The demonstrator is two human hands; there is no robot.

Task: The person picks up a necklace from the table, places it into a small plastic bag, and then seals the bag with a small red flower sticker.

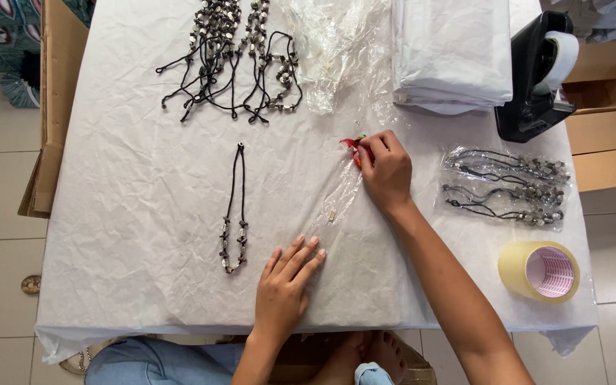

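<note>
We see a clear plastic bag (341, 196) lying flat on the white table cover (130, 185); it is thin, wrinkled and see-through, with a small pale tag showing inside it and a red strip (351, 145) at its far end. Our right hand (386, 171) sits on that far end of the bag, fingers curled and pinching the red strip; our left hand (285, 285) lies at the near end of the bag, fingers stretched out flat on the cover, gripping nothing, its fingertips just short of the plastic. Just left of the bag lies a single necklace (235, 214), a dark cord laid out straight with brown and pale beads at the near end; it touches neither hand. Beyond the bag, at the far edge, lies a heap of the same necklaces (233, 53), and beside it a pile of empty clear bags (333, 50) and a folded white stack (450, 53). Right of the bag lie packed necklaces (507, 187) in plastic; nearer than those stands a roll of tape (540, 271); beyond them stands a black tape dispenser (536, 75).
</note>
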